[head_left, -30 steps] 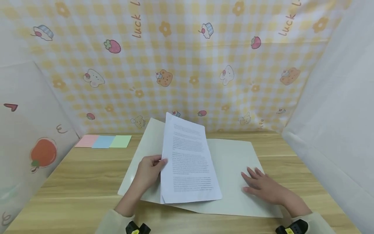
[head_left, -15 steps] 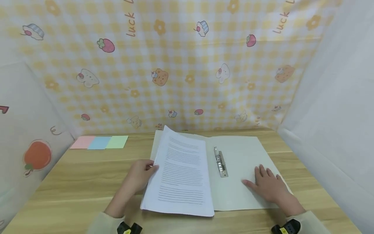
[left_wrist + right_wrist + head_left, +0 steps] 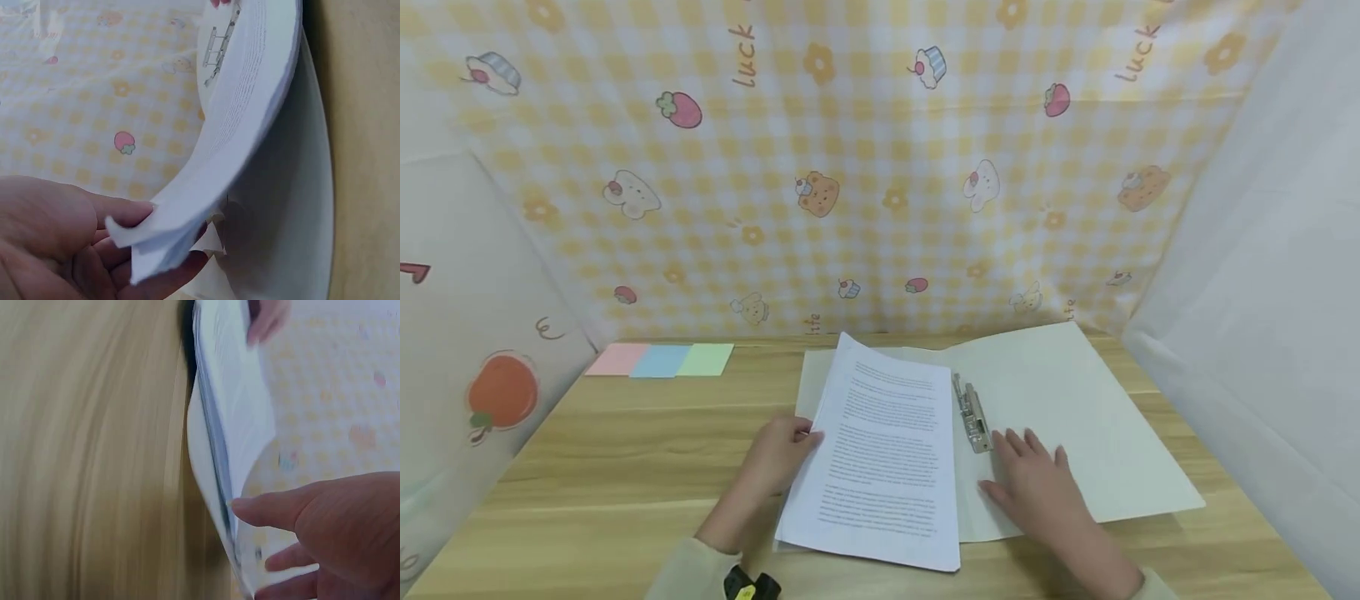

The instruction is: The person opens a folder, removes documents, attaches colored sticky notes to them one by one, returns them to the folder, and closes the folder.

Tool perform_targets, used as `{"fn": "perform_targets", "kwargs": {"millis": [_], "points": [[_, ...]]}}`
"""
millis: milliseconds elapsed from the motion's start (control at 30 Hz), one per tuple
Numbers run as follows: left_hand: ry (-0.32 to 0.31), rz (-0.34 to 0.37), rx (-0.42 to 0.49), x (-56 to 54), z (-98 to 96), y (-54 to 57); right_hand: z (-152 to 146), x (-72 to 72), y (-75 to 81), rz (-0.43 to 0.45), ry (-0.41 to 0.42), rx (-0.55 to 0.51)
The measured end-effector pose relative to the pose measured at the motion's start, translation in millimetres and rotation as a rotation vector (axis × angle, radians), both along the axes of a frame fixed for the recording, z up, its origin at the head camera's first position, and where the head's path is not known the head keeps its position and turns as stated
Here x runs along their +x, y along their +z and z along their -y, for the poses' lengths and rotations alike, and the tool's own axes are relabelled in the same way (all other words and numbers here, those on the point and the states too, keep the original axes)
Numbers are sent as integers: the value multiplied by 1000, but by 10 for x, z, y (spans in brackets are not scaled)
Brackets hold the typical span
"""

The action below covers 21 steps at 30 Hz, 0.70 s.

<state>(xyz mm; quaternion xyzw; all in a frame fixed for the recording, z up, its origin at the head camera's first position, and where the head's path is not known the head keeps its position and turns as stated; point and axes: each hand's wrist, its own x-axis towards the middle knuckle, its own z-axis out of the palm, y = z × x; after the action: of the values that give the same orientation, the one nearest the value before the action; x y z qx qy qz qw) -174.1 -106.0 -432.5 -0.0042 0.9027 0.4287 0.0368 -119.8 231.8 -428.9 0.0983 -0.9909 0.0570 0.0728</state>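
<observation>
A stack of printed paper sheets (image 3: 880, 467) lies over the left part of an opened white folder (image 3: 1097, 425). My left hand (image 3: 778, 454) pinches the stack's left edge; in the left wrist view the sheets (image 3: 219, 144) bend up between thumb (image 3: 128, 211) and fingers. Just right of the stack, a metal lever clip (image 3: 972, 417) is fixed to the folder. With fingers spread, my right hand (image 3: 1037, 483) is over the folder beside the clip's lower end. In the right wrist view, the right thumb (image 3: 269, 511) is near the sheets' edge; whether it touches cannot be told.
Pink (image 3: 619, 359), blue (image 3: 661, 362) and green (image 3: 707, 360) paper pieces lie at the back left of the wooden table (image 3: 625, 467). A yellow checked cloth (image 3: 880, 167) hangs behind it, with white cloth (image 3: 1262, 292) at the sides.
The sheets first swung left and down with the left hand, uncovering the clip, then shifted slightly right. The right hand moved left from the folder's right side toward the clip; the folder's right side has risen.
</observation>
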Motion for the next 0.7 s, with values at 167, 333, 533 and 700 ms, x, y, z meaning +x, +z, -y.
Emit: {"fn": "perform_targets", "kwargs": {"millis": [167, 333, 533, 700], "points": [[17, 37, 34, -14, 28, -50, 257, 102, -11, 35, -39, 92], [30, 57, 57, -14, 47, -71, 414, 176, -85, 58, -13, 108], [34, 55, 79, -16, 48, -93, 450, 204, -122, 102, -58, 72], [33, 79, 101, -26, 72, -133, 451, 201, -149, 188, -87, 3]]}}
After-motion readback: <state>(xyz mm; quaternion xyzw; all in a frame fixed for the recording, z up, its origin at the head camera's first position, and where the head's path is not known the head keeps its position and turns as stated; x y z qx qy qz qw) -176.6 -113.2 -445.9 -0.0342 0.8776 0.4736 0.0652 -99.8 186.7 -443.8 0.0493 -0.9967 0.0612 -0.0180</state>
